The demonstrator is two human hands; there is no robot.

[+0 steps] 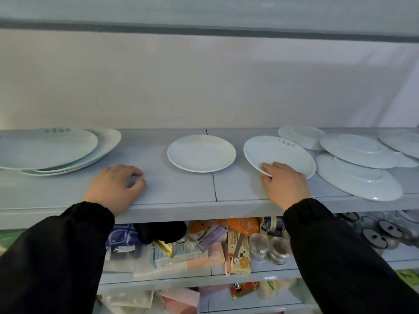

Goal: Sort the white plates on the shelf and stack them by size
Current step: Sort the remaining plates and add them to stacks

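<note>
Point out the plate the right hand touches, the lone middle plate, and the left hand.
printed plate (pixel 283 155): head view, centre of its face.
lone middle plate (pixel 201 153): head view, centre of its face.
left hand (pixel 113 186): head view, back of the hand.

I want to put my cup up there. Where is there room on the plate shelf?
Bare shelf lies between the left plate stack and the lone middle plate, behind the left hand. Another strip runs along the front edge before that plate. The right end is crowded: the printed plate the right hand grips borders overlapping plates.
</note>
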